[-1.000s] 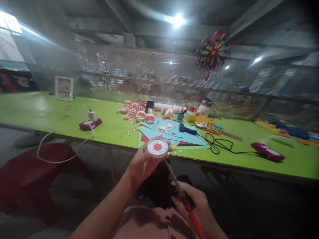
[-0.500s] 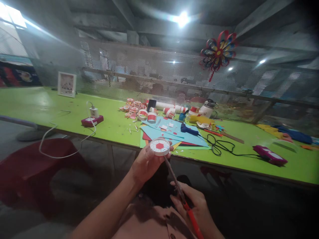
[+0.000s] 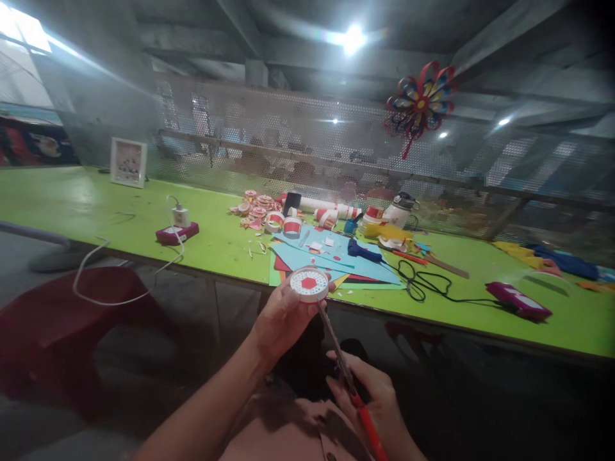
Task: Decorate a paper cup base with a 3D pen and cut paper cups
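A round white disc [image 3: 309,285] with a red centre and small blue dots is held up in front of the table edge. My left hand [image 3: 283,317] grips it from the left and below, thumb at its near rim. My right hand [image 3: 368,387] is closed on red-handled scissors [image 3: 356,398], whose long blades slant up and to the left. The blade tips are at the disc's lower edge; whether they touch it cannot be made out.
On the green table [image 3: 221,251] lie blue paper sheets [image 3: 312,256], a blue glue gun [image 3: 365,250] with a black cable, red-and-white rolls [image 3: 292,226] and a purple power strip [image 3: 519,301]. A red stool [image 3: 96,301] stands at left.
The scissors and my right hand have shifted very slightly left. The disc is tilted a little more towards the camera, still in my left hand.
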{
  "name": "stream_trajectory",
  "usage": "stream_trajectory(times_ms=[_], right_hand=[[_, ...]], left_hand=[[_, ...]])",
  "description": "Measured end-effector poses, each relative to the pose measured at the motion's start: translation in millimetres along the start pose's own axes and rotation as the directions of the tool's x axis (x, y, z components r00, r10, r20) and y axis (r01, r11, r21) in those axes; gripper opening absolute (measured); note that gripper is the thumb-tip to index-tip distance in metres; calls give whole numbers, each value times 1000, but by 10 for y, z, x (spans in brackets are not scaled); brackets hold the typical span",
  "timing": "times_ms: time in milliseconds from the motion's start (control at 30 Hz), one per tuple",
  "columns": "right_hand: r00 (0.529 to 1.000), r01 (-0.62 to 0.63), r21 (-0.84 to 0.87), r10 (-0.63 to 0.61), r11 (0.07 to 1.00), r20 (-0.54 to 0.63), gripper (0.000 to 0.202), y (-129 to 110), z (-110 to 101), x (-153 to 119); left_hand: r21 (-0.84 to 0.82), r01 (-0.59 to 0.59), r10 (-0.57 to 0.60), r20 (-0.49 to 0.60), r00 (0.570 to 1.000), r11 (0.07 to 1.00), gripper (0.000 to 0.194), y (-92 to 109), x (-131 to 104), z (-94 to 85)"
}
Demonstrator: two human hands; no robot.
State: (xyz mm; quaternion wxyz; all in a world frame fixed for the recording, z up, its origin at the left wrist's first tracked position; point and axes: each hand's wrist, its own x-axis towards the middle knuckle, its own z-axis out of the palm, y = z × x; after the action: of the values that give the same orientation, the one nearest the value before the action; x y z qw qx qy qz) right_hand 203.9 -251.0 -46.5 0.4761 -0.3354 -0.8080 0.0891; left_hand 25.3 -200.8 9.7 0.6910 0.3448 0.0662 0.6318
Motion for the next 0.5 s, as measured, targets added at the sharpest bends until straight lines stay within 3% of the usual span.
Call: stream_trajectory(times_ms=[200,500], right_hand=[[999,32,0,-32,1000,-21,24,9,23,-25],[998,53,-18,-54,998,-44,24,-22,30,8]], left_hand=[[-48,-20,23,60,998,999,46,13,-6,28],[-76,-29,32,38,999,997,45,8,-6,49]])
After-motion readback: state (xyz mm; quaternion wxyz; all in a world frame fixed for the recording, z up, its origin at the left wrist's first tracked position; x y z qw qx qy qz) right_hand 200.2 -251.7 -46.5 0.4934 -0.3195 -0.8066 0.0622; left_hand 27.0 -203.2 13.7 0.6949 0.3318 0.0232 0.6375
